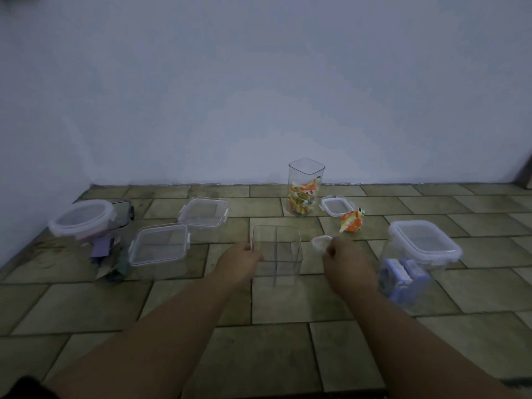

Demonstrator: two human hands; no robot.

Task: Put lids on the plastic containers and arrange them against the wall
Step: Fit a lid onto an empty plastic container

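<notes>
At the centre of the frame the left hand (pixel 240 259) grips the left edge of an empty clear container (pixel 277 254) that stands upright on the tiled floor (pixel 282 315), fingers closed on its wall. Its top is open, with no lid on it. Just right of it the right hand (pixel 344 262) is closed into a loose fist, pinching a small pale thing (pixel 320 242) whose nature is too blurred to tell.

Left of centre stand two low square boxes with lids on: the nearer box (pixel 159 249) and the farther box (pixel 203 216), their corners almost touching. At far left a round-lidded jar (pixel 83 226) holds purple and dark scraps, with a dark-rimmed lid (pixel 123 213) just behind it.

At the right edge a lidded jar (pixel 414 260) holds blue packets. Toward the upper middle, a tall open jar (pixel 305 188) half full of orange and yellow wrappers stands close to the wall (pixel 259 96). A small loose lid (pixel 335 206) lies flat just right of it, and an orange wrapped packet (pixel 352 220) rests near that lid's front corner.

The strip of floor along the wall is bare from the left corner to the tall jar, and again right of the small lid. The floor in the lower part of the frame is open around the forearms.
</notes>
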